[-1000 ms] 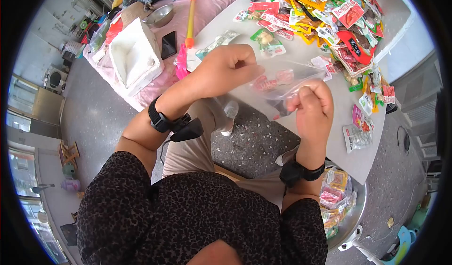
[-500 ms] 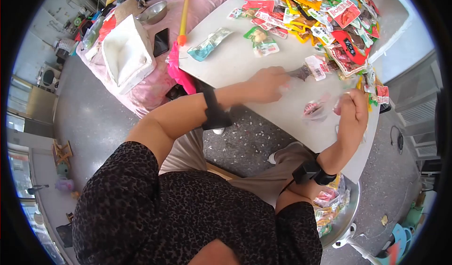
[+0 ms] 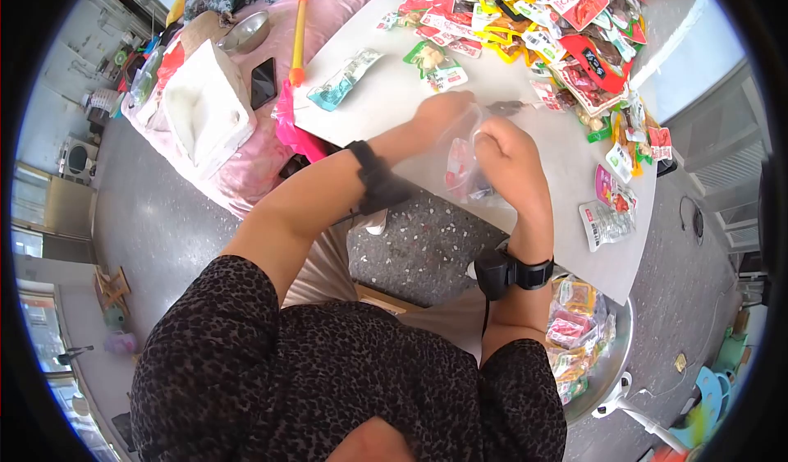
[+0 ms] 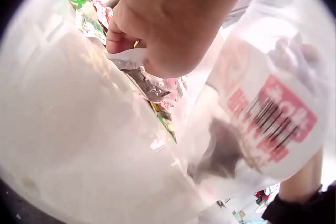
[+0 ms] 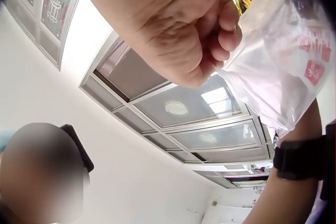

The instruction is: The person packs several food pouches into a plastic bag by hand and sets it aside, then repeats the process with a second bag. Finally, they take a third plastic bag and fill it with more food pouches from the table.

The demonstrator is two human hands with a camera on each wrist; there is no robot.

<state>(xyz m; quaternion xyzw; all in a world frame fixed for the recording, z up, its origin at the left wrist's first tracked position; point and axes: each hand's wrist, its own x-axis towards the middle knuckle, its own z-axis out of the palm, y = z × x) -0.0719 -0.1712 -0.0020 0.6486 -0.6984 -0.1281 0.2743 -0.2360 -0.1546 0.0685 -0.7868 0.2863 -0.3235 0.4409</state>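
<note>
My left hand (image 3: 443,116) is over the table, its fingers pinching the pale end of a small dark-brown packet (image 4: 149,83). In the head view this packet lies just past the fingertips. My right hand (image 3: 510,160) has its fingers curled tightly around the edge of a clear plastic bag (image 5: 262,71). That bag hangs between the two hands. Inside it is a red-and-white snack packet (image 4: 278,119) with a barcode, and a dark shape shows beside it.
A heap of colourful snack packets (image 3: 566,35) fills the table's back right. A teal packet (image 3: 345,80) and a green packet (image 3: 435,64) lie apart. Two packets lie near the right edge. A metal basin (image 3: 628,339) of bagged packets stands below; a foam box (image 3: 209,109) is on the left.
Both hands were at the bag first. The left hand reached right to the dark packet and came back left with it. The right hand swung right with the bag, then back left.
</note>
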